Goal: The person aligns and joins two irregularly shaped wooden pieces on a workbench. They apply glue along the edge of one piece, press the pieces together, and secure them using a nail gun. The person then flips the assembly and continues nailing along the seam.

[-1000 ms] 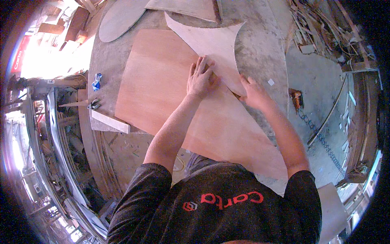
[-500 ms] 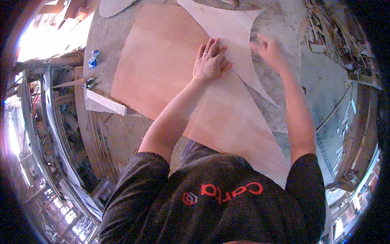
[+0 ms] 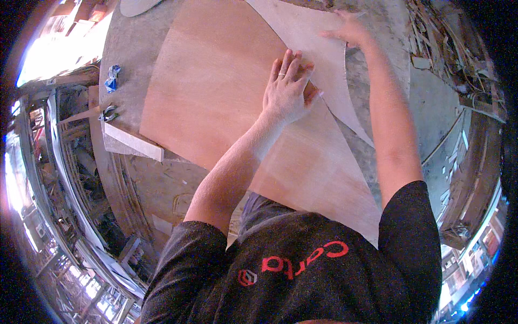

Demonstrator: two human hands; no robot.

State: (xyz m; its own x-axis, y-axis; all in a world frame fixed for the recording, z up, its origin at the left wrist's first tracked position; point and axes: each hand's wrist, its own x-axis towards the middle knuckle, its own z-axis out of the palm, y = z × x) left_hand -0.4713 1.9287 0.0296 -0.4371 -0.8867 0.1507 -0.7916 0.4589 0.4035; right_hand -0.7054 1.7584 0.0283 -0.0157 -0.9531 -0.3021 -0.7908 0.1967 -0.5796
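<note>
A large reddish-brown plywood sheet (image 3: 216,81) lies at an angle over the worktable, its lower corner reaching my body. My left hand (image 3: 288,86) rests on it near the right edge, open, with fingers extended and a ring on one. By the thumb shows a thin pale sliver that I cannot make out. Beside that edge lies a paler board piece (image 3: 318,40) with a concave curved side and a long pointed tip. Over its far right part is my right hand (image 3: 350,31), slightly blurred, with thumb and fingers apart; nothing shows clearly in it.
On the table's left lie pliers (image 3: 108,113), a crumpled blue-and-white wrapper (image 3: 112,79) and a pale wooden strip (image 3: 134,141). A rounded pale board (image 3: 137,5) sits at the far left. Scrap wood (image 3: 448,48) is piled at the far right.
My right hand has moved away from me, up along the curved board, and its fingers have spread. My left hand stays on the sheet. The whole view has shifted slightly.
</note>
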